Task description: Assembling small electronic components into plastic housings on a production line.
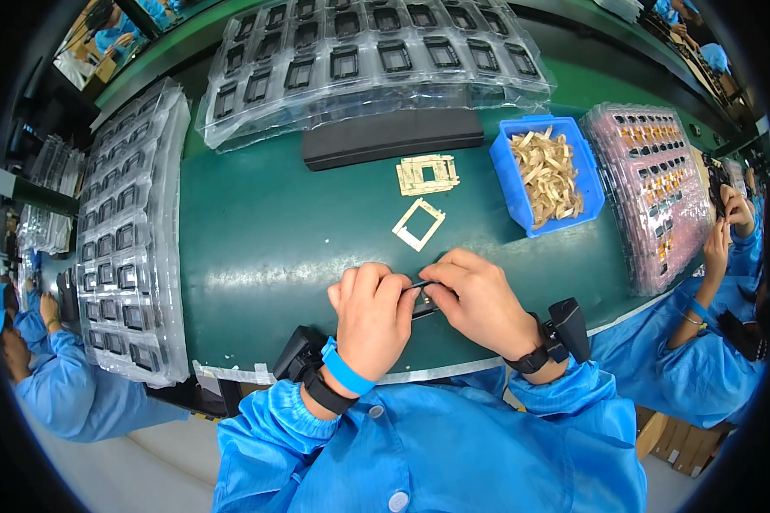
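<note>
Pinching one dark part (418,285): two hands (371,321), one blue bin (509,184) beyond

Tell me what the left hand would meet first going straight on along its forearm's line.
Probably the nearer cream frame, lying on the green table ahead of the left hand; depth is unclear, so the hand might pass above it.
</note>
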A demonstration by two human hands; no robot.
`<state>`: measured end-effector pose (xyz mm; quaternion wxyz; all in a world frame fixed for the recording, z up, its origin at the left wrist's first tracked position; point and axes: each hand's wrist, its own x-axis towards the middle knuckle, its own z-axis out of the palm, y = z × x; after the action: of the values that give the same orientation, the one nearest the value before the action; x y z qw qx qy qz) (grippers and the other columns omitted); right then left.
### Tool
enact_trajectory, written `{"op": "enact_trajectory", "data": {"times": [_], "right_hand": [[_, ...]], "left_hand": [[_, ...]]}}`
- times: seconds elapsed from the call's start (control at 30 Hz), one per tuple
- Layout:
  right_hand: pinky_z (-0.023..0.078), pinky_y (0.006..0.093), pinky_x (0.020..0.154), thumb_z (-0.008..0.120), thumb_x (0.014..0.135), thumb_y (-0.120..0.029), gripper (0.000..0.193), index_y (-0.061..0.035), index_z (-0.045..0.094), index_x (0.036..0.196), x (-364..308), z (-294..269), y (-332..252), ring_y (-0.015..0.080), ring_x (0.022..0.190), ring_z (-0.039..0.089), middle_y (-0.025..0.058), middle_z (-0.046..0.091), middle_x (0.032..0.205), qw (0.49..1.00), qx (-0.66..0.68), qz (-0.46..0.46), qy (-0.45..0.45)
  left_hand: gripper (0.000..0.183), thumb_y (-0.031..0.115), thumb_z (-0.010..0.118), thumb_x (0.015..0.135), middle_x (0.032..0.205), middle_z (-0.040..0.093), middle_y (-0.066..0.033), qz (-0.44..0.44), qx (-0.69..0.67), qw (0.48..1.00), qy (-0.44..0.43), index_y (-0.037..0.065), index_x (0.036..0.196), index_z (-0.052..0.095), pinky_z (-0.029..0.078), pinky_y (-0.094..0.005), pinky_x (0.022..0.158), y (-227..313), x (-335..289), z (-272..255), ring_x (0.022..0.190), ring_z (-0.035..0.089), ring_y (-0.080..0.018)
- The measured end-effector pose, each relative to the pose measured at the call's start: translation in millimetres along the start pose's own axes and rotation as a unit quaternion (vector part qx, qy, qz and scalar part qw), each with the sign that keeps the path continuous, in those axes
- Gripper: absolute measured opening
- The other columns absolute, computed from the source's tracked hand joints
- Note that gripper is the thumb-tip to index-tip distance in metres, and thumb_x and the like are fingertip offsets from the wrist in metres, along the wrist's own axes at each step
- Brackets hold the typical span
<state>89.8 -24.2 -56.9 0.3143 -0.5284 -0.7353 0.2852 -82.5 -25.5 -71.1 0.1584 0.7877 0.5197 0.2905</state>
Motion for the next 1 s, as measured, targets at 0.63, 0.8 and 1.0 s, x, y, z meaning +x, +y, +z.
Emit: {"op": "enact_trajectory", "data": {"times": [0.63,0.8,1.0], "right_hand": [[0.047,0.0376,0.071,0.072,0.078,-0.016,0.008,-0.0109,0.069,0.084,7.9,5.7,-4.5,0.0264,0.079,0.056,0.0054,0.055,0.080,0.984,-0.130,-0.111,-0.050],[0.048,0.0414,0.069,0.070,0.079,-0.012,0.005,-0.0078,0.068,0.078,8.5,-6.1,-9.4,0.0320,0.075,0.058,0.0104,0.057,0.076,0.982,-0.145,-0.094,-0.076],[0.048,0.0436,0.069,0.068,0.080,-0.011,0.006,-0.0056,0.065,0.080,4.1,-21.4,-9.8,0.0328,0.074,0.058,0.0124,0.057,0.077,0.974,-0.209,-0.055,-0.069]], "left_hand": [[0.006,0.018,0.070,0.082,0.084,0.055,-0.0019,0.009,-0.009,1.000,-0.027,0.013,0.082,0.066,0.032,-0.0397,0.075,-21.1,-6.4,-7.6,0.085,0.053,-0.0239],[0.006,0.019,0.070,0.083,0.083,0.054,-0.0006,0.023,0.016,0.999,-0.017,0.014,0.082,0.067,0.032,-0.0383,0.075,-24.8,-7.7,-7.6,0.084,0.052,-0.0224],[0.008,0.021,0.069,0.086,0.086,0.060,-0.0001,0.036,-0.097,0.994,-0.041,0.013,0.088,0.068,0.034,-0.0385,0.076,-30.5,7.0,-6.2,0.087,0.058,-0.0217]]}}
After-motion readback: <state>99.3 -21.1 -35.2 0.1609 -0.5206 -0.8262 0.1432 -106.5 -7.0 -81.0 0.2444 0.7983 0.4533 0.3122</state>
